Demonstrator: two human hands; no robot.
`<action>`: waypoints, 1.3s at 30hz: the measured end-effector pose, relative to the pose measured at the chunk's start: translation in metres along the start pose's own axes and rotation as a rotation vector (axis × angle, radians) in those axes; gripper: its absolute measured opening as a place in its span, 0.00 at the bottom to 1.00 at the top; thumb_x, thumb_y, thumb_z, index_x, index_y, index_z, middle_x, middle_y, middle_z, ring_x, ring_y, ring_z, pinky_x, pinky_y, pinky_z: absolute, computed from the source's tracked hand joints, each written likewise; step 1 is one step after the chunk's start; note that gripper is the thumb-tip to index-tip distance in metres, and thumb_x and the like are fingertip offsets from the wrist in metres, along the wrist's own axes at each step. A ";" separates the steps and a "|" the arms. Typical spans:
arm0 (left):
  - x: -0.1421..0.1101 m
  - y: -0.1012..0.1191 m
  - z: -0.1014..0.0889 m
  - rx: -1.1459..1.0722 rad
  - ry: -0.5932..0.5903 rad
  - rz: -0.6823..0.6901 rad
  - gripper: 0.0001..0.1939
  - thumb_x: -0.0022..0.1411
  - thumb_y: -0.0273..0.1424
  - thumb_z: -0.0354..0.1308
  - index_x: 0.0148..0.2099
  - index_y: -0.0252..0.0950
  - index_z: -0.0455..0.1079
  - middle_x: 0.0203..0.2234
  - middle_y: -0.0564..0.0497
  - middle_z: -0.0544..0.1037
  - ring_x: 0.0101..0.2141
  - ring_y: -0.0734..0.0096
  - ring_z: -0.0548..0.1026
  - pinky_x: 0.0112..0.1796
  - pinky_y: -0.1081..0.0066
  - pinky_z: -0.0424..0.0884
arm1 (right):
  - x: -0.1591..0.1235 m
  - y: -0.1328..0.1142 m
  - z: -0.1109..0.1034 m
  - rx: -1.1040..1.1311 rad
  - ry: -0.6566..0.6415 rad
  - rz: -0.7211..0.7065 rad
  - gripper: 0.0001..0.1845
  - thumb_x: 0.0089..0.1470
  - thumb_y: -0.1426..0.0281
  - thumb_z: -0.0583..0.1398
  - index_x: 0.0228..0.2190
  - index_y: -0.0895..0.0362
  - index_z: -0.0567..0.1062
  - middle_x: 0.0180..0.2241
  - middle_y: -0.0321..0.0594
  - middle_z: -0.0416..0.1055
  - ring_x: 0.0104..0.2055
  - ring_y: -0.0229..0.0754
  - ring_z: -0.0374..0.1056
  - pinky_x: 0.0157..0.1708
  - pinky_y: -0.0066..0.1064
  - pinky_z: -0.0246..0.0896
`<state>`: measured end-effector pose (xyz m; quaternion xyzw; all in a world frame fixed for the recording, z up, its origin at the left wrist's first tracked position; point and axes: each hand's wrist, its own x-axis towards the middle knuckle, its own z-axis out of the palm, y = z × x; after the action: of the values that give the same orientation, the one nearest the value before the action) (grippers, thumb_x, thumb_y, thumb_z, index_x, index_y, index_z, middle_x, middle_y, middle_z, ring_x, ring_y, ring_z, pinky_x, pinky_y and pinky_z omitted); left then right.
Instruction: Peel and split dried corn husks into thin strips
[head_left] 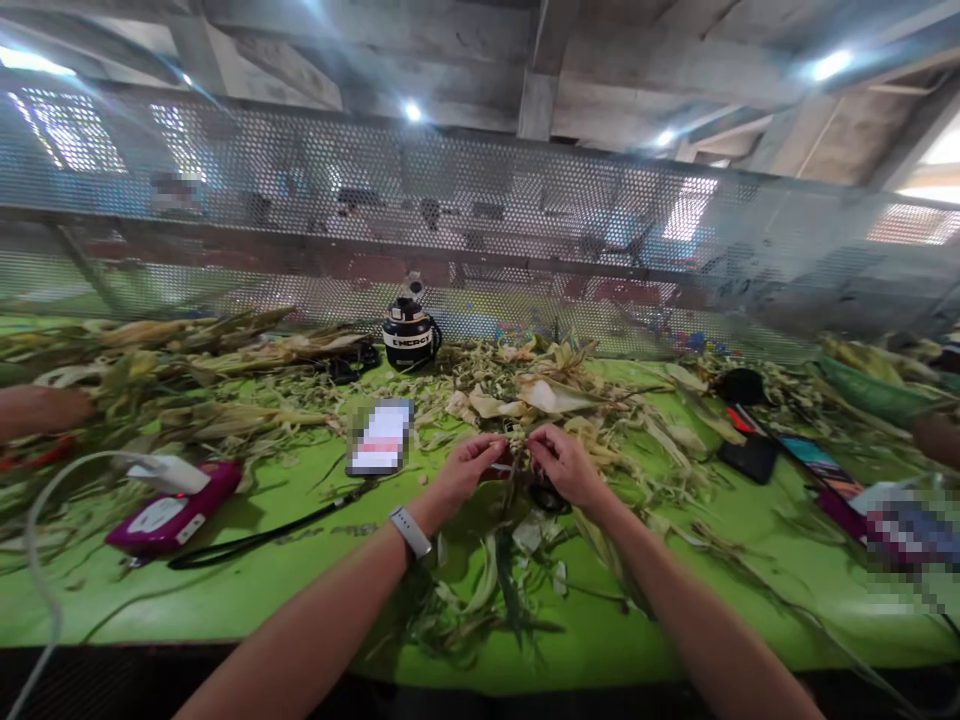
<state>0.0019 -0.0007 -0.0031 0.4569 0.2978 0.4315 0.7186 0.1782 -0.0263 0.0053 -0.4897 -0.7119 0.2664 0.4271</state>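
My left hand point(476, 464) and my right hand point(564, 464) are close together above the green table. Both have thumb and fingers pinched on a small, pale green piece of corn husk point(517, 438) between them; its exact shape is too small to tell. A dark ring-shaped object point(550, 497), perhaps a scissors handle, shows under my right hand. Shredded husk point(480, 590) lies below my wrists, and a heap of dry corn husks point(551, 392) spreads just beyond my fingers.
A phone point(382, 436) with a black strap lies left of my hands, near a magenta power strip point(176, 508) with a white plug. Behind stands a black jug point(409, 338) before a perforated metal screen point(480, 210). Another person's hand point(41, 410) is at far left. More phones lie right.
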 end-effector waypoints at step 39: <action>-0.007 0.004 0.002 0.019 -0.052 -0.077 0.18 0.39 0.36 0.71 0.32 0.32 0.72 0.25 0.51 0.78 0.27 0.74 0.75 0.32 0.75 0.69 | 0.006 0.005 0.004 0.348 0.113 0.136 0.21 0.46 0.50 0.60 0.26 0.56 0.66 0.18 0.31 0.64 0.20 0.33 0.59 0.21 0.27 0.56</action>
<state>-0.0006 -0.0068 0.0012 0.4628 0.3004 0.3886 0.7379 0.1761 -0.0183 0.0015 -0.4694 -0.5955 0.3858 0.5255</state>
